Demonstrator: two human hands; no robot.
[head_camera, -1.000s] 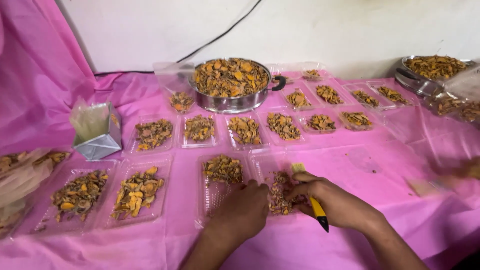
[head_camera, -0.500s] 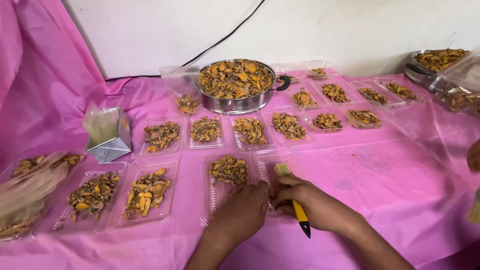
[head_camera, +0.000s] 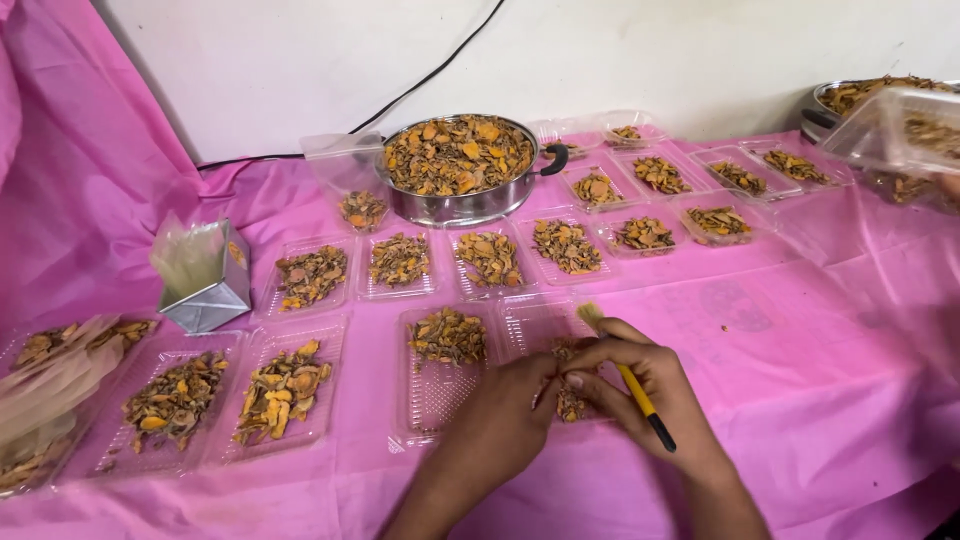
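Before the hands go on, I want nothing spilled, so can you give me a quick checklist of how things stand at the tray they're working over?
1. Brush grip: ok. The right hand holds the yellow brush with its bristles pointing up and away.
2. Left hand steadying: ok. Its fingertips meet the right hand's over the pieces.
3. Clear tray under the hands: ok, flat on the pink cloth.
4. Pieces inside the tray: cannot tell, the hands hide most of them.
5. Neighbouring filled tray: ok, its pile sits inside the rim.
6. Metal pan: ok, heaped but apart from the hands.
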